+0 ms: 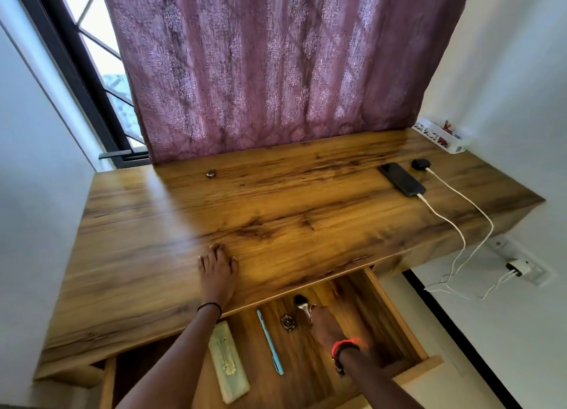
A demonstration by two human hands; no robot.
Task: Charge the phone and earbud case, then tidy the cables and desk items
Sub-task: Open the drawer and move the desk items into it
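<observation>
Your left grip [217,269]: palm down on the worktop [306,212] at 7 o'clock near the front edge, fingers straight, grasping nothing.

Your right grip [325,325]: inside the open drawer [395,315] at 5 o'clock, fingers pinching the brush [300,305] at its silver ferrule, bristles toward 12.

Also in the drawer, toward 9 from the brush: dark clip [288,322], blue pen [270,342], pale green case [228,365].

Phone [402,180]: flat on the worktop at 2 o'clock, white phone cable [445,221] in its near end. Earbud case [421,164]: near the phone's 1 o'clock, second cable [469,203] attached. Both cables drop over the right edge to the wall charger [518,268].
</observation>
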